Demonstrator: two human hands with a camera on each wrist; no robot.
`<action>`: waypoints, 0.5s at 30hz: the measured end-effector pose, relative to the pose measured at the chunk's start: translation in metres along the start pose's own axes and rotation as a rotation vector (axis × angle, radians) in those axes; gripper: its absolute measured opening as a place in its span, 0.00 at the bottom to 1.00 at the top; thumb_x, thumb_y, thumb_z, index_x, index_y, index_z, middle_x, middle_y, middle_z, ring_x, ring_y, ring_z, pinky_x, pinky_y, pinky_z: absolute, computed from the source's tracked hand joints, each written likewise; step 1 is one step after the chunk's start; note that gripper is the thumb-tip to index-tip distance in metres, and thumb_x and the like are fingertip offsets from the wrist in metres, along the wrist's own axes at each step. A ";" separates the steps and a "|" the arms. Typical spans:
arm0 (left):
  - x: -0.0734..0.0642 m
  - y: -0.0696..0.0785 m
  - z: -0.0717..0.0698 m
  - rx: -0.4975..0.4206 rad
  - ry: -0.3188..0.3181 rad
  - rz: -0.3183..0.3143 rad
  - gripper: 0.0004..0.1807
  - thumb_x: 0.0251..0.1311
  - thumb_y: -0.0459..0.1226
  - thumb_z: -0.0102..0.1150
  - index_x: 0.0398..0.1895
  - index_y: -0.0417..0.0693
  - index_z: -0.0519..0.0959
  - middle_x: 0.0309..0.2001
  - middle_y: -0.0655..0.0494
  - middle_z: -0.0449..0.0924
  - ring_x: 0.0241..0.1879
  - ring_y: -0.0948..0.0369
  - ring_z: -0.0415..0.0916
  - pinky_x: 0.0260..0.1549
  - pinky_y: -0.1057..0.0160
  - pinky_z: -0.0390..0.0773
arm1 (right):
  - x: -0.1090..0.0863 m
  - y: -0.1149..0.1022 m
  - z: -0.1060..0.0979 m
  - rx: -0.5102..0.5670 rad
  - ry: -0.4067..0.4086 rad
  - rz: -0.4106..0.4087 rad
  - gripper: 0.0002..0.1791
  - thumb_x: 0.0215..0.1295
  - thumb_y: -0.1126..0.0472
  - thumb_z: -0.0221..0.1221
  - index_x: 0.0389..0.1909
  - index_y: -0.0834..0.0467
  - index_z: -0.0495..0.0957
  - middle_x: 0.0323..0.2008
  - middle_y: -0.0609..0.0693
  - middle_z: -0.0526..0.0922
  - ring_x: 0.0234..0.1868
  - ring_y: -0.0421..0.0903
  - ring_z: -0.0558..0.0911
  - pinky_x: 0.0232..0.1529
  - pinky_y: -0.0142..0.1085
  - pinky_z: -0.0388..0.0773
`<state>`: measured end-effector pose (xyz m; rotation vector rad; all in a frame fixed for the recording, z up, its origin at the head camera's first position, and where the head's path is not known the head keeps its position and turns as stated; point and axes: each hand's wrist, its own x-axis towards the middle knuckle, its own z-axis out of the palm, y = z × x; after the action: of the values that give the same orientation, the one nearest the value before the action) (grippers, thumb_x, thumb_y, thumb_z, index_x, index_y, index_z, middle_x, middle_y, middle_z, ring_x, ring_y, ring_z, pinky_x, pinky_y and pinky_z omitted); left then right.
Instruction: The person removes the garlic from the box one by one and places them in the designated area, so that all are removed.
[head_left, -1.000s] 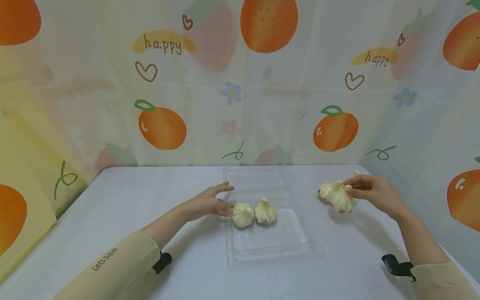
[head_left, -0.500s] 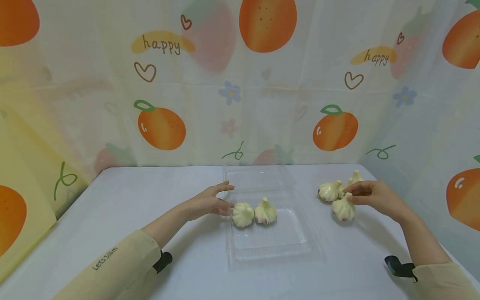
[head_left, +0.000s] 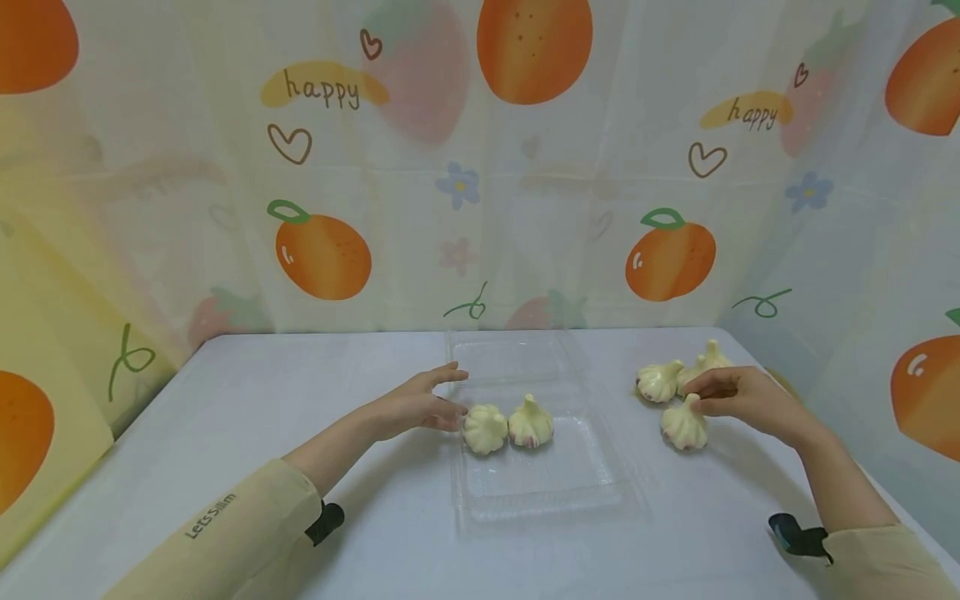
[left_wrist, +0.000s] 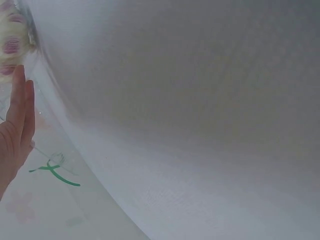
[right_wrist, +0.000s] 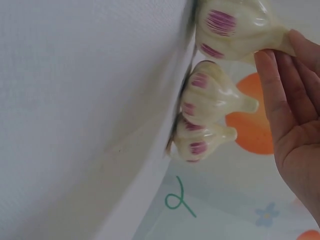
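- We read "happy", handwritten in dark lowercase letters on an orange-yellow oval patch [head_left: 325, 83] of the white fabric sheet printed with oranges [head_left: 555, 258], behind and left of the clear rectangular plastic container [head_left: 551, 504].
- We read "happy" again on a second orange-yellow oval patch [head_left: 747, 112] of that sheet, behind and right of the container.
- On the beige cloth left sleeve [head_left: 247, 533], left of the container, we read dark lettering: "Lets", then roughly "Sllim".

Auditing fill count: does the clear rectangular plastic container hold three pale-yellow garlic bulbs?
No, the head view shows just two bulbs in the container.
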<state>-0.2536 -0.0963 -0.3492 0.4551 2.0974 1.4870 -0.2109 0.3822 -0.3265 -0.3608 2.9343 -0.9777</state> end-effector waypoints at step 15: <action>0.001 -0.003 -0.001 -0.004 -0.012 0.002 0.40 0.62 0.30 0.53 0.77 0.41 0.52 0.82 0.50 0.31 0.67 0.46 0.71 0.55 0.62 0.83 | 0.003 -0.002 0.001 0.017 -0.020 -0.012 0.18 0.65 0.56 0.63 0.51 0.62 0.81 0.43 0.53 0.86 0.39 0.27 0.81 0.40 0.25 0.82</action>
<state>-0.2551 -0.0978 -0.3515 0.4640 2.0851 1.4854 -0.2129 0.3795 -0.3265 -0.3865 2.9074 -0.9935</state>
